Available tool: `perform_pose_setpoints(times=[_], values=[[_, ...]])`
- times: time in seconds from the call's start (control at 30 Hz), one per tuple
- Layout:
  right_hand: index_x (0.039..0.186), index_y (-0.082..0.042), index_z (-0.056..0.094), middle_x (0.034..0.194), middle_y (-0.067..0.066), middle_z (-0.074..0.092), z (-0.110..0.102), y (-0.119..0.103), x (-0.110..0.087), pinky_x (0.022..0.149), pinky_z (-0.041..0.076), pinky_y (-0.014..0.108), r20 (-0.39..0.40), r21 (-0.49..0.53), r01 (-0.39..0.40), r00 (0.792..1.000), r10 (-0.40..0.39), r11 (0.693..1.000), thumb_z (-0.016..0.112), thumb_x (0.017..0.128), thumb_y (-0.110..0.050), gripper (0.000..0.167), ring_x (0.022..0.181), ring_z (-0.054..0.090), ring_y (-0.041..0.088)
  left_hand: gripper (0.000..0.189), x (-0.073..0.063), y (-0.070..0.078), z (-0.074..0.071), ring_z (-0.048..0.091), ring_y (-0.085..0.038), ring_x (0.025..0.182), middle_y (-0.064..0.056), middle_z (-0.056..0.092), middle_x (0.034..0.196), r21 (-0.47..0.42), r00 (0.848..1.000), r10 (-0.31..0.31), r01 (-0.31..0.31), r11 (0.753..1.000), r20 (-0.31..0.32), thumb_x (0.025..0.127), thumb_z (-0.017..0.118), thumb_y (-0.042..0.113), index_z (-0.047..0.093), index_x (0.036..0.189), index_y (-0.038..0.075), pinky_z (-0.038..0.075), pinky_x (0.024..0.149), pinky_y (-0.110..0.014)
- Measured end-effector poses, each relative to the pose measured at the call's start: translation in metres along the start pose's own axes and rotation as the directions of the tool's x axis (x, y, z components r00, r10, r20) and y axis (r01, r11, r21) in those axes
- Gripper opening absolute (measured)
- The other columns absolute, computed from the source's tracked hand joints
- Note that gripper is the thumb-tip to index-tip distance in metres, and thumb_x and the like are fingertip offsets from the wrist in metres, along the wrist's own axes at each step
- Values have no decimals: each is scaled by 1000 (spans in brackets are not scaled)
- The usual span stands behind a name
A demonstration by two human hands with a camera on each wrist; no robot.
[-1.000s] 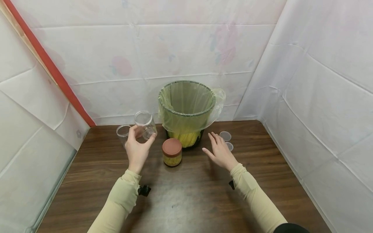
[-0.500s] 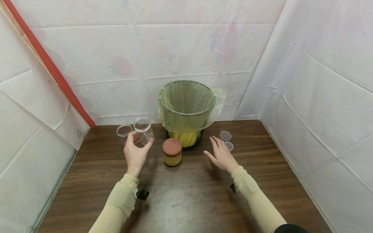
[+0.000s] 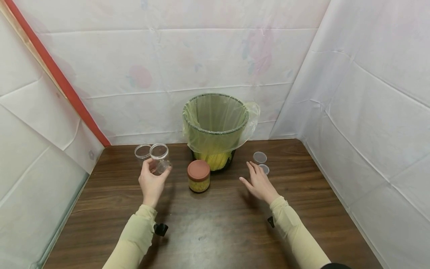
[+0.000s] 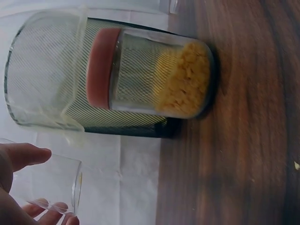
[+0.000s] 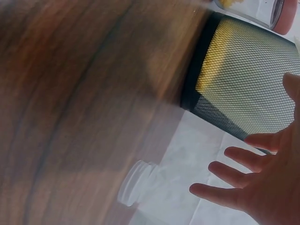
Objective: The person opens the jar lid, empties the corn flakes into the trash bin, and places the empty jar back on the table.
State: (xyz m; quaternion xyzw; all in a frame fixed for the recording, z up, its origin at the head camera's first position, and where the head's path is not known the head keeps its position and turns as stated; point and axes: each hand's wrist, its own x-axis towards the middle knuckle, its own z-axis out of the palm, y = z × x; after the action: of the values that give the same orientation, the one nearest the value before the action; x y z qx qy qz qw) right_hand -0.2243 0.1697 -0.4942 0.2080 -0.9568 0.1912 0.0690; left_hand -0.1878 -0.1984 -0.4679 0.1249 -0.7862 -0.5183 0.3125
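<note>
W/ our L hand (image 3: 152,184) we pinch the clear jar (image 3: 162,160) b/w thumb and fingers. Our R hand (image 3: 262,185) is spread wide, nothing in it, near the small lids (image 3: 263,169). Best we squeeze softly, keep it steady, & don't bump the other clear jar (image 3: 141,154) beside it. It's above the table (image 3: 208,235), L of the red-lid jar (image 3: 198,176); mouth up, long axis approx. upright.

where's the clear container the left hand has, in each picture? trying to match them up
Head: the clear container is left of centre, below mid-height, in the left hand.
Left wrist: the clear container is at lower left, sideways in the picture.
Right wrist: not in it.
Shared landmark: the mesh bin, in all three views.
</note>
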Motion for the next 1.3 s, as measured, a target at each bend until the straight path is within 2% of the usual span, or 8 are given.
perform_pose_setpoints(times=[0.33,0.47,0.63,0.9,1.3], values=[[146,3,27,146,26,33,6,14,-12,108,31,54,10,15,-43,999,42,999,46,97,-46,72,134,33,42,56,4,-19,-4,58,-33,102,-21,61,111,25,998,-51,52,998,-24,68,82,8,55,116,0,49,87,-43],[146,3,26,146,27,33,7,18,-16,108,31,55,5,14,-56,998,56,998,47,97,-45,72,133,33,44,58,5,-26,-6,57,-35,99,-21,60,108,75,996,-78,80,994,-36,67,82,9,54,116,0,42,84,-39],[144,5,30,144,29,35,6,21,-20,106,33,56,-20,12,-56,998,56,998,51,96,-43,72,130,36,48,59,8,-34,-9,53,-37,101,-22,58,107,122,992,-119,123,985,-39,68,82,11,52,117,0,37,83,-42],[143,6,31,141,30,37,6,28,-25,101,37,57,-36,14,-77,996,77,997,50,97,-41,69,126,39,47,58,13,-42,-14,50,-39,101,-23,55,105,162,990,-124,133,978,-61,66,83,8,53,115,-2,35,84,-45],[141,7,34,140,30,40,3,34,-30,102,37,58,-48,22,-113,992,114,993,51,96,-39,66,126,39,49,58,18,-52,-17,50,-38,101,-23,56,107,173,979,-194,202,964,-62,67,82,9,53,116,-2,35,89,-47]])
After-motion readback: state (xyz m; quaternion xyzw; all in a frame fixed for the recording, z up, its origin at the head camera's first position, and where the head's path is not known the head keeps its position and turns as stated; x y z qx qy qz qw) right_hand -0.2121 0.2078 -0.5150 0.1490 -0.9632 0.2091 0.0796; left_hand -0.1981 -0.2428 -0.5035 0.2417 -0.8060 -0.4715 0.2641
